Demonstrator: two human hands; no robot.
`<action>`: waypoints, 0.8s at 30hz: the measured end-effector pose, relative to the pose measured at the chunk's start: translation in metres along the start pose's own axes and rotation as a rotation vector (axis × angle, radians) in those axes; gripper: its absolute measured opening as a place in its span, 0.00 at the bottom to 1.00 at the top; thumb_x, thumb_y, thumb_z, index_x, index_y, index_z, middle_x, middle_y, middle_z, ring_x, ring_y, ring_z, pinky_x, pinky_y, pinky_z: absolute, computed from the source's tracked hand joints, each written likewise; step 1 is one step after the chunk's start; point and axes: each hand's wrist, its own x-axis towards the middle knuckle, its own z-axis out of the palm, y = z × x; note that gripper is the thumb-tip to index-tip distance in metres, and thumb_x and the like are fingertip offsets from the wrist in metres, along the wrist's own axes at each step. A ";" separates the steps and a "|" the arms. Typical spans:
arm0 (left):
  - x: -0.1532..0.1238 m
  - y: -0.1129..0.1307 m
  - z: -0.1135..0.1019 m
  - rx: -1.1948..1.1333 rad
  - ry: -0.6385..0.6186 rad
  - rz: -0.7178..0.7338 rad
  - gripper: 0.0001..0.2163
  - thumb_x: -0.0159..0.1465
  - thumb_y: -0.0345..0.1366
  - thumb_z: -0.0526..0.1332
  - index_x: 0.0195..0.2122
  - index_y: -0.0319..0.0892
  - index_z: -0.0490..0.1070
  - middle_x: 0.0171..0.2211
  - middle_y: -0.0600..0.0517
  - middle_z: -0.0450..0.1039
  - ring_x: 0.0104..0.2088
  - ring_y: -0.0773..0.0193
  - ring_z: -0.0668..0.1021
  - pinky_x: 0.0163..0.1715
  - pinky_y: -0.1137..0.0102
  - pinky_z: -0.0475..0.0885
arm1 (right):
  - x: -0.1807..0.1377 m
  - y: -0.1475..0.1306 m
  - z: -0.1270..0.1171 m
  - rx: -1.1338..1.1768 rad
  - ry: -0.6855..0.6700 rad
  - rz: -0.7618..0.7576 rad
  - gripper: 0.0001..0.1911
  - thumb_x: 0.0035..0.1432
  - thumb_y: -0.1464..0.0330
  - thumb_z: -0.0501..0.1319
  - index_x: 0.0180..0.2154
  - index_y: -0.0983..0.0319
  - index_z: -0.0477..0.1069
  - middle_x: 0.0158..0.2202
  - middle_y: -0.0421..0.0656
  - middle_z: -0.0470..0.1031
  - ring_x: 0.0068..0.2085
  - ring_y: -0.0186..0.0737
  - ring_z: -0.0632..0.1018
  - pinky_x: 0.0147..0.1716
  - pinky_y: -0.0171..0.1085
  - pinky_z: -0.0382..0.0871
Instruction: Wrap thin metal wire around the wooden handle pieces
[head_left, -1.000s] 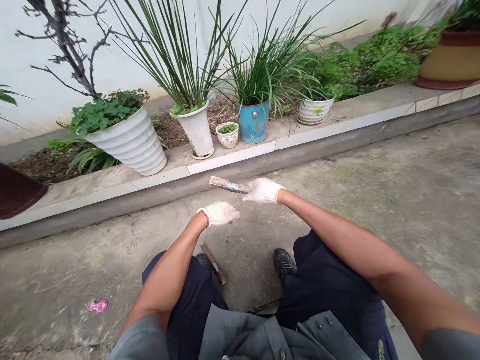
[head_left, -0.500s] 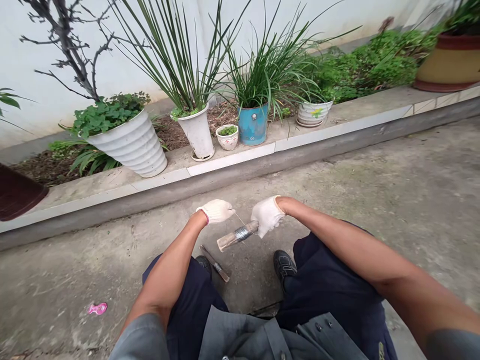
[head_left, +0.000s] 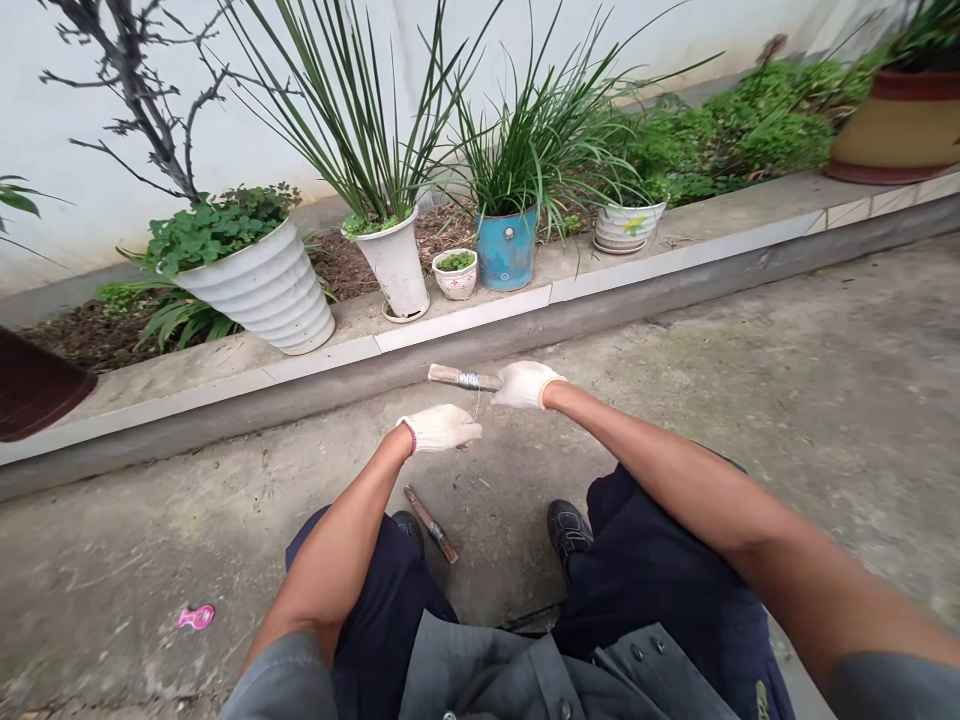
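My right hand (head_left: 527, 385), in a white knit glove, grips one end of a short wooden stick (head_left: 448, 375) held level above the concrete. A band of thin wire (head_left: 470, 380) is wound around the stick next to the glove. A loose strand (head_left: 477, 405) hangs from that band down to the fingertips of my left hand (head_left: 441, 428), also gloved, which looks pinched on it. Below my hands, a second wooden stick (head_left: 430, 524) with a metal band lies on the ground between my feet.
A low concrete kerb (head_left: 465, 335) runs ahead, with potted plants on it, including a ribbed white pot (head_left: 259, 290) and a blue pot (head_left: 507, 248). A small pink object (head_left: 196, 617) lies on the ground at the left. My knees and dark shorts fill the bottom.
My right hand has swung up and away toward the kerb, turning the wire-wrapped stick level. My left hand has stayed almost in place, and the strand now hangs more steeply.
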 end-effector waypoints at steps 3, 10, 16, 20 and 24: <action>0.001 -0.007 0.000 -0.024 -0.010 -0.001 0.20 0.64 0.48 0.52 0.28 0.41 0.78 0.29 0.50 0.79 0.27 0.64 0.74 0.31 0.72 0.65 | -0.011 0.002 -0.007 0.306 0.050 -0.073 0.23 0.57 0.50 0.59 0.44 0.61 0.74 0.32 0.47 0.79 0.29 0.39 0.78 0.25 0.32 0.66; 0.004 -0.021 -0.004 0.024 0.021 -0.053 0.15 0.61 0.45 0.56 0.32 0.40 0.78 0.29 0.51 0.77 0.27 0.64 0.73 0.28 0.71 0.63 | -0.044 0.005 -0.016 0.633 -0.172 -0.327 0.22 0.49 0.51 0.67 0.34 0.62 0.71 0.24 0.39 0.73 0.23 0.32 0.73 0.20 0.29 0.63; 0.011 -0.020 -0.008 0.147 0.062 -0.007 0.19 0.65 0.45 0.52 0.31 0.40 0.78 0.28 0.49 0.77 0.27 0.63 0.72 0.28 0.70 0.62 | -0.044 0.005 0.006 0.355 -0.611 -0.375 0.20 0.45 0.53 0.68 0.32 0.62 0.73 0.24 0.39 0.74 0.22 0.34 0.73 0.20 0.31 0.64; 0.015 -0.016 -0.003 0.198 0.059 -0.046 0.21 0.66 0.47 0.50 0.28 0.43 0.79 0.28 0.48 0.78 0.27 0.62 0.74 0.28 0.70 0.63 | -0.025 0.001 0.031 -0.070 -0.546 -0.311 0.16 0.43 0.57 0.68 0.27 0.64 0.75 0.22 0.43 0.74 0.24 0.41 0.76 0.25 0.38 0.69; 0.014 -0.010 0.005 0.159 -0.037 -0.042 0.21 0.66 0.47 0.52 0.24 0.41 0.77 0.25 0.48 0.77 0.26 0.62 0.75 0.30 0.70 0.65 | -0.008 0.000 0.036 -0.278 -0.259 -0.152 0.14 0.38 0.68 0.68 0.31 0.66 0.79 0.33 0.55 0.80 0.37 0.54 0.81 0.38 0.46 0.72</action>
